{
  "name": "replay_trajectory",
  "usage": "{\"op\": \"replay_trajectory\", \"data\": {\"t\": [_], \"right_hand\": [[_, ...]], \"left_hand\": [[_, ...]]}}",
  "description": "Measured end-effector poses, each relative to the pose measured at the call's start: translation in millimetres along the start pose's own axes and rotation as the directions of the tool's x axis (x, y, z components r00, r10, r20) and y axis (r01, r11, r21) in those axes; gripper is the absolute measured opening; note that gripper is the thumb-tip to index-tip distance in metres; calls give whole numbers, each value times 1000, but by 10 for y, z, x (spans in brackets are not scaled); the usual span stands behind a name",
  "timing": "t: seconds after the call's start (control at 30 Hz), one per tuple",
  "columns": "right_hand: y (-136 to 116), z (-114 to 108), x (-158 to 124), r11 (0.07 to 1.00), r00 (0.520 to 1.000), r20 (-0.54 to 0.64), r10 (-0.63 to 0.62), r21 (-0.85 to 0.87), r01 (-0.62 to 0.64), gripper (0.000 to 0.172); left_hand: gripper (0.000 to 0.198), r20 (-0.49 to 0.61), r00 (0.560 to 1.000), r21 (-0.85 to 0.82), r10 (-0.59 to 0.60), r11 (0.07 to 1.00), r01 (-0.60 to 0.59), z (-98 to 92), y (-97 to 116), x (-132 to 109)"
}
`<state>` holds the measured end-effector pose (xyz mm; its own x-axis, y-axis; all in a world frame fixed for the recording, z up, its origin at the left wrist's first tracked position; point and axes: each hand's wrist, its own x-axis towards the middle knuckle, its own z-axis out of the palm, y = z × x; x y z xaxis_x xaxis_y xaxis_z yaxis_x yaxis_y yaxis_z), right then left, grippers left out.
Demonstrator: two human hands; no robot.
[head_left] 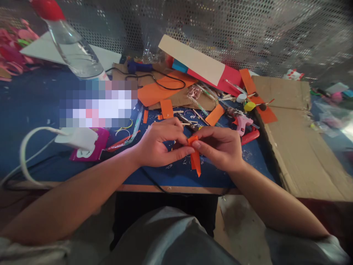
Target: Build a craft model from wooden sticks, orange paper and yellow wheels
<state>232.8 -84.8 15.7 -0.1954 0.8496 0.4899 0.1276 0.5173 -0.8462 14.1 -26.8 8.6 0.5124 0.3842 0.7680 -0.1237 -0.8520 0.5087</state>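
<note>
Between my two hands, over the front of the blue table, is a folded strip of orange paper (195,162) with its loose ends hanging down. My left hand (162,143) pinches the strip's upper left side between thumb and fingers. From the other side my right hand (220,145) grips its top, the thumb pressed on the fold. Behind the fingers lies a dark-handled tool (186,121), partly hidden. Smaller orange paper pieces (166,109) lie just beyond my hands, one of them a loose rectangle (215,115).
A pink glue gun (241,123) lies to the right, beside a large cardboard sheet (309,147). At left are a clear bottle with a red cap (79,55) and a white charger (78,140) with its cable. Paper scraps and thin sticks litter the blue table (165,178).
</note>
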Motion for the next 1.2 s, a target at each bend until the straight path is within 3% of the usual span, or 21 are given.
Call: {"op": "replay_trajectory", "data": {"t": [0.23, 0.5, 0.7, 1.2], "right_hand": [[-15, 4, -1, 996, 998, -28, 63, 72, -61, 8], [-13, 16, -2, 999, 996, -77, 45, 23, -44, 20], [-14, 17, 1, 999, 997, -72, 27, 28, -25, 12], [-15, 24, -11, 999, 995, -97, 38, -11, -39, 21]], "left_hand": [[21, 0, 999, -7, -36, 999, 36, -1, 3, -9], [19, -21, 1000, -19, -21, 1000, 21, 13, -5, -10], [20, -7, 999, -15, -38, 999, 38, 11, -1, -13], [21, -2, 999, -35, -53, 998, 53, 0, 9, -11]]}}
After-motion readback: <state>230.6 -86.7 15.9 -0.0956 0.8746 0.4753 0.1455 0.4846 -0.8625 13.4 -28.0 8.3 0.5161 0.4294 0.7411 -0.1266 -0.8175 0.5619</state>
